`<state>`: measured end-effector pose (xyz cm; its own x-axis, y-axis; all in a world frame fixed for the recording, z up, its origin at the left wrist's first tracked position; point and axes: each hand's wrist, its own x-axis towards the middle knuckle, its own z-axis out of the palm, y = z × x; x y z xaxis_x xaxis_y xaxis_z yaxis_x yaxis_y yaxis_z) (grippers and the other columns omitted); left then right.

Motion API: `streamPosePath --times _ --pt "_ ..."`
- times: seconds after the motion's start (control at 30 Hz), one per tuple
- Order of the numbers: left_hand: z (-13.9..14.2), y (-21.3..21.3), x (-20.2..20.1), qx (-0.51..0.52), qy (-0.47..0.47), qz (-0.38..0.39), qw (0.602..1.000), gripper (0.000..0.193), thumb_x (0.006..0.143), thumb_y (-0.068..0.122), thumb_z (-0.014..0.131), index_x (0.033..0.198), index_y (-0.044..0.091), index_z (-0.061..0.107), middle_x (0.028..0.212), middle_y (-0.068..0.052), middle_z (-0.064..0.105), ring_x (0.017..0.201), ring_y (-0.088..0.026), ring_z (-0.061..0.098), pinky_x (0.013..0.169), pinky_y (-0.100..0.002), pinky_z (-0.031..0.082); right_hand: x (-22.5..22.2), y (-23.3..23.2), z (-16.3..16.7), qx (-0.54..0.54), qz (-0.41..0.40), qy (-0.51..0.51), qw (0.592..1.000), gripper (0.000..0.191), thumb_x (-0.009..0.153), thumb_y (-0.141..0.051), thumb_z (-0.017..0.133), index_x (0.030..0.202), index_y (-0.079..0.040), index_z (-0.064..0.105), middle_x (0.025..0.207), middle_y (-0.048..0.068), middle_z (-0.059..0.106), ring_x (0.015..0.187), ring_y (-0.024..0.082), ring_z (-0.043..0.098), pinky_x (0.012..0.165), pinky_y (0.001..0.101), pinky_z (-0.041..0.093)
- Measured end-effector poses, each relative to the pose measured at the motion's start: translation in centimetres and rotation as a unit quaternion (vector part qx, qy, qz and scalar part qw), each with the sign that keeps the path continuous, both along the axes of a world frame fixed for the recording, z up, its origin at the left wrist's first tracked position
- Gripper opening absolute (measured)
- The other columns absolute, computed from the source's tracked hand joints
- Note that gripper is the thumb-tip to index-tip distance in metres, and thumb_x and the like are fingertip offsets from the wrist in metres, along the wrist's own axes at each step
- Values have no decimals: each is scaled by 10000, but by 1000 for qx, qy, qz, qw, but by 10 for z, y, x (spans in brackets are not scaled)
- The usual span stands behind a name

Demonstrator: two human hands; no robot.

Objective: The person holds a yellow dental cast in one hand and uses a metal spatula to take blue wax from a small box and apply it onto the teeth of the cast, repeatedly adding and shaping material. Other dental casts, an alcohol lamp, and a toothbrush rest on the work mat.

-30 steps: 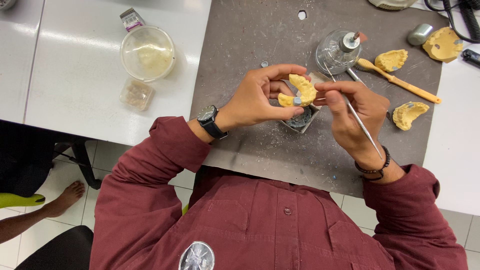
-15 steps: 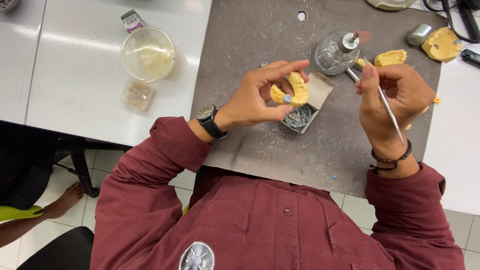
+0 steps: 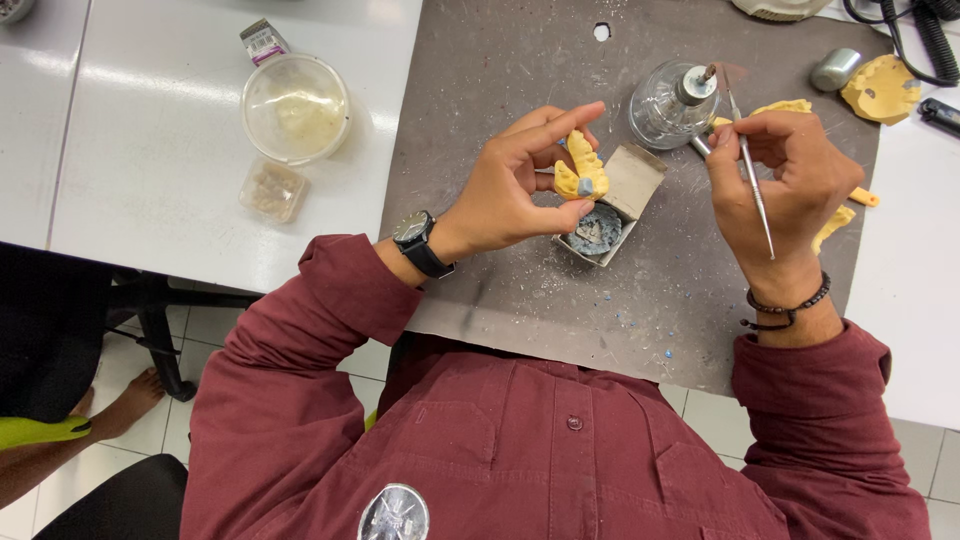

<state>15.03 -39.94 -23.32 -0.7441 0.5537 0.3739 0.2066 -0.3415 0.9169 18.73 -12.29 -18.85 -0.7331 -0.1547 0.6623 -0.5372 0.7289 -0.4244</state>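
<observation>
My left hand [image 3: 520, 180] pinches a yellow dental cast [image 3: 582, 168] with a small blue-grey patch on it, held above a little open cardboard box [image 3: 612, 205] of grey wax. My right hand [image 3: 785, 185] grips a thin metal instrument [image 3: 750, 170] like a pen, its tip raised beside the wick of a glass spirit lamp [image 3: 672, 103]. Both hands hover over a grey work mat [image 3: 500, 90]. A dark watch sits on my left wrist, a beaded band on my right.
A round clear lidded bowl [image 3: 295, 107] and a small clear box [image 3: 273, 190] stand on the white table at left. More yellow casts [image 3: 882, 88] and a yellow-handled tool [image 3: 865, 197] lie at right, with a black coiled cable [image 3: 915, 30]. A person's bare foot [image 3: 125, 395] shows below.
My right hand has drawn the instrument away from the cast and up to the right, toward the lamp's wick. My left hand has turned the cast slightly and kept it over the box.
</observation>
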Motion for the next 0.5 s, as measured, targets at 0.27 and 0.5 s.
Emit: streamPosePath --times 0.27,0.5 --pt "0 -1 0 -5 10 -2 1000 801 925 -45 807 1613 112 427 1295 -14 513 1098 -84 664 1055 -255 623 1 -2 2 5 -16 -7 1000 121 1057 94 747 1022 83 632 936 155 736 864 203 769 827 291 621" --pt "1 -2 1 -5 9 -6 1000 782 929 -43 812 1591 115 426 1272 -6 501 1080 -74 644 1042 -245 609 1 -2 3 10 -15 -3 1000 121 1053 95 751 1010 85 638 929 156 730 890 211 764 810 281 618"
